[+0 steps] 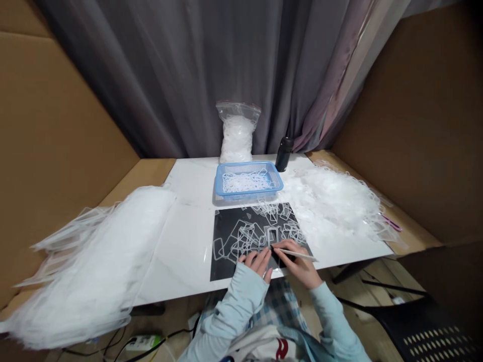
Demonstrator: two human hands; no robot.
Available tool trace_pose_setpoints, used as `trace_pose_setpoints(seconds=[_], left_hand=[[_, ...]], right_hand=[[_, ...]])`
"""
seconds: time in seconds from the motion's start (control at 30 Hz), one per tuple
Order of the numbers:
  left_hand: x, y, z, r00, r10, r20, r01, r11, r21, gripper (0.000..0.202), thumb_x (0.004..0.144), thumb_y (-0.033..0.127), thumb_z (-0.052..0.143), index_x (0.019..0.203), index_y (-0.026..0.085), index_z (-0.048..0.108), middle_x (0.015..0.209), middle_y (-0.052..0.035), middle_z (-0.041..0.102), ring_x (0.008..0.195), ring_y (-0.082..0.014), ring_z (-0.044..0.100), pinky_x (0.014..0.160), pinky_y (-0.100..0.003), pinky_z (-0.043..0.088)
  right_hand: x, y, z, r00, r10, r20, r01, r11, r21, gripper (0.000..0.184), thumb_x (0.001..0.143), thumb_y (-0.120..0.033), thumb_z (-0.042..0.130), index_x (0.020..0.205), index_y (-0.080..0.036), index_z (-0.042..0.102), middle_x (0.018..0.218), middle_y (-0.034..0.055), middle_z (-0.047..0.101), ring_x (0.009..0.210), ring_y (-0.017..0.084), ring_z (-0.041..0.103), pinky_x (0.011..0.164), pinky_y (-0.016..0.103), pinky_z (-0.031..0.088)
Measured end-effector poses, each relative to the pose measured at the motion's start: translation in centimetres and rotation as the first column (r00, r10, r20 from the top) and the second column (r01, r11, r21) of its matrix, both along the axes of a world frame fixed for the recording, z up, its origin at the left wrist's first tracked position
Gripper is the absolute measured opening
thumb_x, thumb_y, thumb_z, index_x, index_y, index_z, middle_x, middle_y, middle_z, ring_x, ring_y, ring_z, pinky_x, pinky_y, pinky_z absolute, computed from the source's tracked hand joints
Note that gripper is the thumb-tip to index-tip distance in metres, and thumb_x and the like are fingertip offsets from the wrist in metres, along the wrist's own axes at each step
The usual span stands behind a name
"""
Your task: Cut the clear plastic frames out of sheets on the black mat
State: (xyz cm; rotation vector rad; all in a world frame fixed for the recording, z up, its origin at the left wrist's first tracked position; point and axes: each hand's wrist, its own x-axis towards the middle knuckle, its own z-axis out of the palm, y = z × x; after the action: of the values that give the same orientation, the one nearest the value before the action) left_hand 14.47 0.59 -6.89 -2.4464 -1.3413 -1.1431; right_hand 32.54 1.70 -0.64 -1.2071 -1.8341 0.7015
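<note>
Frames [247, 237] on mat [222, 272] near front edge of surface [169, 251].
Right hand [301, 264] clamped on stick [305, 256]; left hand [259, 263], grip unclear.

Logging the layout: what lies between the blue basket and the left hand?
The head view shows loose pale frames on a black mat between blue basket and left hand.

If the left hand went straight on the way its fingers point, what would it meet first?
The left hand would probably meet the loose white frames on the black mat just ahead; whether it touches them now is unclear.
</note>
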Motion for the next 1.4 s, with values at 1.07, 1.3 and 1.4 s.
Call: trace_pose_setpoints(seconds=[1.07, 1.3, 1.4], left_hand=[[1.0, 0.4, 0.9, 0.986, 0.06, 0.158, -0.048, 0.995, -0.084, 0.03, 0.082, 0.023, 0.049, 0.107, 0.015, 0.064, 0.101, -0.0091, 0.068, 0.089, -0.0226, 0.059, 0.08, -0.038, 0.039], [-0.4, 0.6, 2.6, 0.977, -0.012, 0.214, 0.065, 0.969, -0.24, 0.027, 0.088, 0.011, 0.043, 0.106, 0.018, 0.062, 0.091, -0.0047, 0.068, 0.081, -0.016, 0.064, 0.074, -0.029, 0.047], [-0.8, 1.6, 5.6, 0.973, -0.036, 0.226, 0.092, 0.966, -0.241, 0.026, 0.088, 0.011, 0.045, 0.106, 0.02, 0.061, 0.093, -0.0031, 0.068, 0.083, -0.0153, 0.065, 0.075, -0.029, 0.049]], right_hand=[[5.2, 0.8, 0.4, 0.927, -0.368, 0.08, 0.355, 0.925, 0.136, 0.026, 0.096, -0.04, 0.051, 0.092, -0.02, 0.066, 0.093, 0.0083, 0.067, 0.089, 0.024, 0.064, 0.078, 0.037, 0.052], [3.7, -1.3, 0.3, 0.99, -0.131, -0.044, 0.128, 0.99, -0.059, 0.023, 0.094, -0.038, 0.055, 0.09, -0.021, 0.068, 0.092, 0.0062, 0.068, 0.09, 0.022, 0.064, 0.08, 0.034, 0.052], [3.5, -1.5, -0.1, 0.981, -0.173, -0.083, 0.166, 0.982, -0.085, 0.023, 0.093, -0.039, 0.056, 0.09, -0.02, 0.068, 0.09, 0.0063, 0.069, 0.088, 0.023, 0.064, 0.08, 0.034, 0.051]])
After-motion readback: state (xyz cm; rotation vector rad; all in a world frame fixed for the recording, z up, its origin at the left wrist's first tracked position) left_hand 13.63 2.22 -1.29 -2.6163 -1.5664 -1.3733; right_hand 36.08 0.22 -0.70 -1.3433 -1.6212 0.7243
